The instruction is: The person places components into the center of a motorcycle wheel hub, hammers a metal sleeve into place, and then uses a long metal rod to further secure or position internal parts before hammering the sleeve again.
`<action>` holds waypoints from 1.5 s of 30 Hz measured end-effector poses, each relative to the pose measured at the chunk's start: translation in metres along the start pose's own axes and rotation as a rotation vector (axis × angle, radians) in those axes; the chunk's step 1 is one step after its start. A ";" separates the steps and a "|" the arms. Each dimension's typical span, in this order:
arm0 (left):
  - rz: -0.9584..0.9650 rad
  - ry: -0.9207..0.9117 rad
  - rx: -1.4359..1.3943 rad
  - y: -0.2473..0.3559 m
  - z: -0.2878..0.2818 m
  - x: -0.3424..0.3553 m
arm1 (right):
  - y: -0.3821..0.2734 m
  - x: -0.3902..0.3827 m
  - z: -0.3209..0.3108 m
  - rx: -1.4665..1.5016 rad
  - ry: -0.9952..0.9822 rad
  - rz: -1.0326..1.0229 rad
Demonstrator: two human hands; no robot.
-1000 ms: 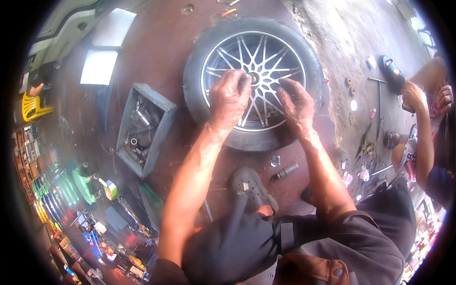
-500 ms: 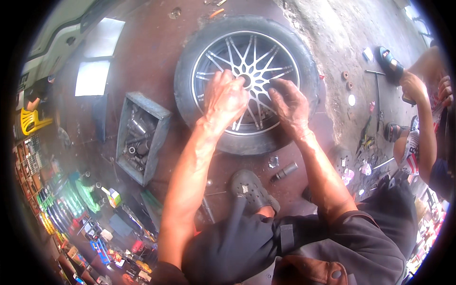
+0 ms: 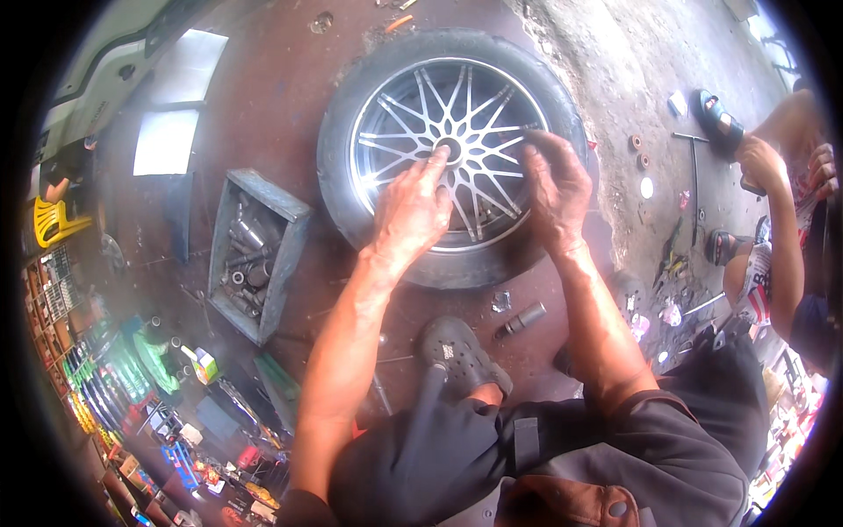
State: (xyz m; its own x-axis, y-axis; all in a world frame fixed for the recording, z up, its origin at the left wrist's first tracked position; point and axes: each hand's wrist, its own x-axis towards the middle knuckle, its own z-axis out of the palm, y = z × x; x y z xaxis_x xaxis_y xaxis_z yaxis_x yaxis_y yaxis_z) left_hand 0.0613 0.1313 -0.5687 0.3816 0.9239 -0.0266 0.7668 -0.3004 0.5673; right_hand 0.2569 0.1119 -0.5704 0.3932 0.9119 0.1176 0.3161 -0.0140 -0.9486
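A car wheel lies flat on the floor in front of me, its black tire [image 3: 351, 198] around a silver multi-spoke alloy rim [image 3: 474, 176]. My left hand [image 3: 411, 211] is over the rim, its index finger stretched to the round centre hole [image 3: 449, 151] and the other fingers curled. Nothing shows in that hand. On the right side of the rim hovers my right hand [image 3: 559, 186], fingers bent with the thumb and fingertips close together. Whether something small sits between them I cannot make out.
A metal box [image 3: 294, 255] of sockets stands left of the wheel. A loose socket [image 3: 522, 320] lies near my shoe [image 3: 461, 356]. On the right are a T-handle wrench [image 3: 695, 184], pliers [image 3: 674, 263] and another person's hand [image 3: 762, 164]. Shelves and tools fill the lower left.
My left hand has shifted slightly down, its index finger now pointing at the hub. My right hand has drawn right, away from the centre toward the rim's edge.
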 end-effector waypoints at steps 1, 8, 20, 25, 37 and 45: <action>-0.006 0.023 -0.034 -0.002 -0.001 0.000 | -0.004 0.002 -0.002 -0.001 -0.002 0.001; -0.365 0.251 -0.452 0.004 -0.020 -0.017 | -0.008 0.075 -0.040 -0.066 0.066 -0.106; -0.051 0.381 -0.255 -0.009 0.009 -0.069 | 0.089 0.087 -0.138 -0.872 -0.602 0.035; 0.047 0.360 -0.244 -0.002 0.007 -0.075 | 0.139 0.077 -0.186 -0.886 0.198 0.259; 0.292 -0.231 0.319 0.041 0.035 -0.097 | 0.162 0.053 -0.186 -0.896 0.152 0.282; 0.295 -0.211 0.287 0.044 -0.003 -0.075 | 0.119 0.060 -0.119 -0.654 -0.193 -0.213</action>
State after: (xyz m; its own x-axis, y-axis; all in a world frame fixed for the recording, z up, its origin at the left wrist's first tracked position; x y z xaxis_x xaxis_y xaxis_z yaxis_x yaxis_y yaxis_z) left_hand 0.0644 0.0500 -0.5392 0.6790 0.7295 -0.0822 0.7100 -0.6242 0.3260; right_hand 0.4207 0.1162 -0.6415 0.1249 0.9776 0.1694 0.8459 -0.0157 -0.5331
